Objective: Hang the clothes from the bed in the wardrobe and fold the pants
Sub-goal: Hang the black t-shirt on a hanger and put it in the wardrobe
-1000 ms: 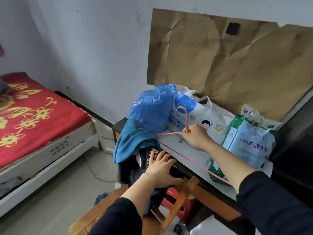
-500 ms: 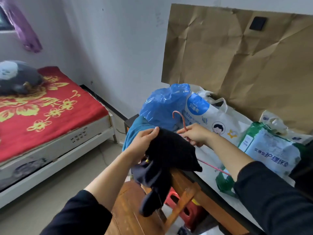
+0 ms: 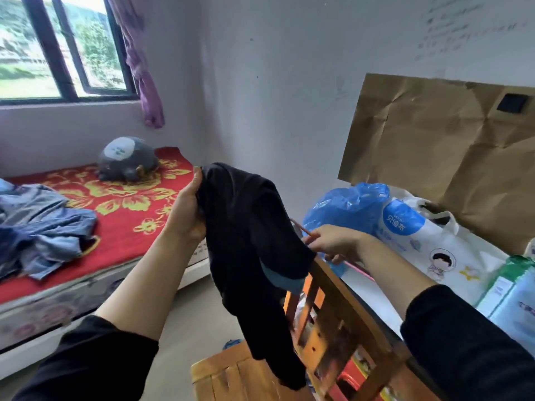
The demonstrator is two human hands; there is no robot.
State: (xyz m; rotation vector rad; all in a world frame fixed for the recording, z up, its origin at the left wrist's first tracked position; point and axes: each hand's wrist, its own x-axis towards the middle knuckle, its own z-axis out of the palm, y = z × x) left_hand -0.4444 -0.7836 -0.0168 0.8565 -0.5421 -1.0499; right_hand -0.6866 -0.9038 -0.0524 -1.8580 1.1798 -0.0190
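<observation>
The left hand (image 3: 186,215) is in the middle of the frame, closed around the top edge of a dark garment (image 3: 249,241). The cloth hangs down from that hand in a long, floppy drape, and its low end dangles in front of a wooden chair (image 3: 333,319) at the bottom of the frame.

The right hand (image 3: 333,241) is just to the right of the cloth. Its fingers are curled on a thin pink hanger (image 3: 302,228) — only a short bit of the wire shows, so how tight the hold is, I cannot tell. Behind that hand is the desk (image 3: 373,296), with a blue plastic bag (image 3: 344,206) and a white bag (image 3: 425,244) on it.

The garment looks soft and light. It will bend and slide, and it will not keep its shape. One pinch at the edge lets it hang, but it may twist. A good place to hold it is near the neck or the shoulder seam, so the hanger can slip inside.

More clothes — a blue pile (image 3: 43,227) — lie on the bed (image 3: 139,215) at the left of the frame. They look soft and crumpled too.
</observation>
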